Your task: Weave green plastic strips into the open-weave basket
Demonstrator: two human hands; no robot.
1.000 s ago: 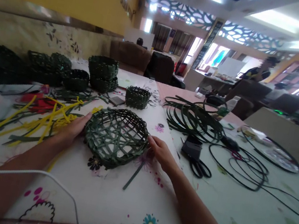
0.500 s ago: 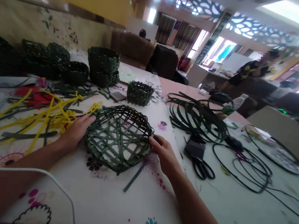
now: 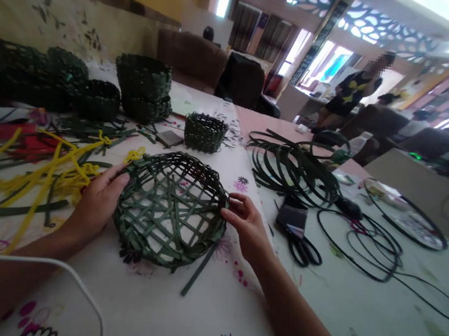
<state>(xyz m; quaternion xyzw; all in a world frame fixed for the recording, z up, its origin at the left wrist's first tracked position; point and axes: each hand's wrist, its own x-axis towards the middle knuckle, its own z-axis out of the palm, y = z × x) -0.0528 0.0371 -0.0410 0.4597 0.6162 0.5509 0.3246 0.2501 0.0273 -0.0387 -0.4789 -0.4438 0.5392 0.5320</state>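
Observation:
An open-weave basket base of green strips (image 3: 169,210) sits on the floral tablecloth (image 3: 148,305) between my hands. My left hand (image 3: 97,204) cups its left side. My right hand (image 3: 247,224) holds the right rim with its fingertips. A loose green strip (image 3: 200,271) sticks out from under the basket's near edge. Yellow strips (image 3: 37,181) lie in a tangle just left of my left hand. A white cable (image 3: 30,260) crosses above my left forearm.
Finished woven baskets (image 3: 142,90) stand at the far left, with a small one (image 3: 204,132) nearer. To the right lie coiled green strips (image 3: 294,168), black scissors (image 3: 303,251), a phone (image 3: 292,216) and black cable (image 3: 356,243). A person (image 3: 354,86) stands far back.
My hands have turned the basket slightly and tilted it. My left hand has slid lower along its side. The whole view has shifted as my head moved.

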